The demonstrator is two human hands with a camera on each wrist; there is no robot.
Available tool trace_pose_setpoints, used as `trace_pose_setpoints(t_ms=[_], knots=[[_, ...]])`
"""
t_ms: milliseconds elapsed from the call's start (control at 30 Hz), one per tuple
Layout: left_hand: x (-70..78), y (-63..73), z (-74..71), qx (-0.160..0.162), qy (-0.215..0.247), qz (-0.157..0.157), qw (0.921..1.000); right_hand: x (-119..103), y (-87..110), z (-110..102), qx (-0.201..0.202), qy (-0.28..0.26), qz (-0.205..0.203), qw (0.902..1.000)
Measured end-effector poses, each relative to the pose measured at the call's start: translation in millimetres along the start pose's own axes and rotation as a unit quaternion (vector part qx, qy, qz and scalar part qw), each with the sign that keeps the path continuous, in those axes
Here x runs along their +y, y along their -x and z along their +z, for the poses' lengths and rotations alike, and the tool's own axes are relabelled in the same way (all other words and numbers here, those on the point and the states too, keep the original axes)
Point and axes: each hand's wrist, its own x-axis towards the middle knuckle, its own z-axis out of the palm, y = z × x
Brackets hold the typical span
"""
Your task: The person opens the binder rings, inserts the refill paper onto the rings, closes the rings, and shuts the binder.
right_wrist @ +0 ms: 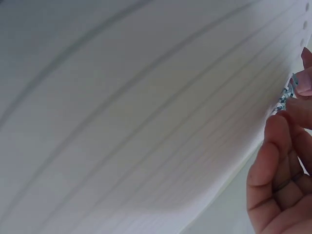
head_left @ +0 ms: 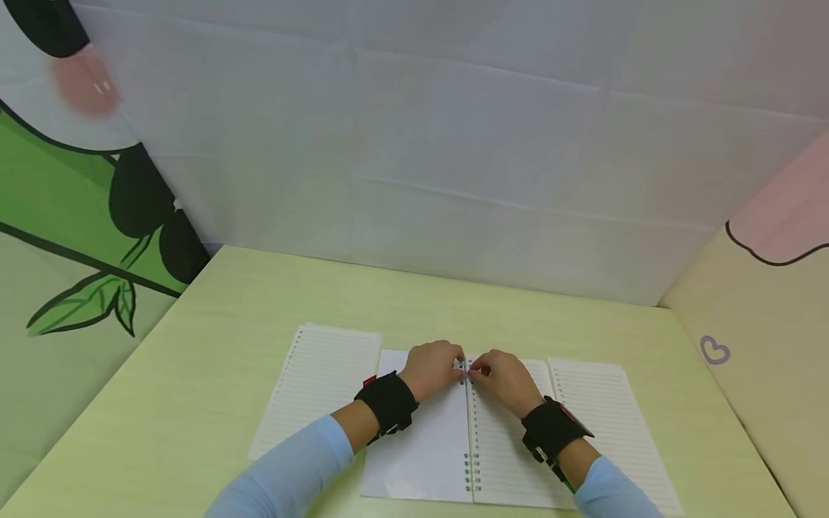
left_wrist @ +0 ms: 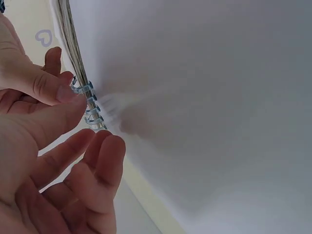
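An open loose-leaf notebook (head_left: pixel 421 453) lies on the table, a blank white page on its left and a lined page (head_left: pixel 512 460) with punched holes on its right. Small bluish plastic binder rings (left_wrist: pixel 92 105) run along the spine, in one group near the top and another near the bottom. At the top group my left hand (head_left: pixel 435 370) pinches the rings between thumb and fingers. My right hand (head_left: pixel 505 380) faces it from the other side, thumb and fingertips gripping the same rings. In the right wrist view the fingertips partly hide these rings (right_wrist: pixel 285 97).
A stack of lined, hole-punched sheets (head_left: pixel 324 374) lies left of the notebook. More lined sheets (head_left: pixel 605 417) lie at its right, partly under the right wrist. A pale wall sheet (head_left: pixel 453 158) rises behind the table (head_left: pixel 259 288), with printed side panels.
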Motion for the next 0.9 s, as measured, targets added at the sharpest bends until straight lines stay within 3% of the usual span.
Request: trace_pose_setpoints(t_ms=[300, 500, 667, 900], knots=[[-3.7, 1.8, 6.2, 0.009, -0.037, 0.011, 0.9992, 0, 4.2, 0, 0.011, 0.001, -0.012, 0.9999], [-3.0, 7.7, 1.4, 0.018, -0.054, 0.028, 0.998, -1, 9.2, -6, 0.002, 0.008, -0.013, 0.9999], [4.7, 32.3, -8.7, 0.015, -0.05, 0.063, 0.9967, -6, 29.0, -18, -0.008, 0.007, -0.012, 0.9999], [15.4, 72.4, -9.1, -0.049, 0.025, 0.125, 0.9907, -13, 68.6, -23, -0.038, -0.002, -0.021, 0.999]])
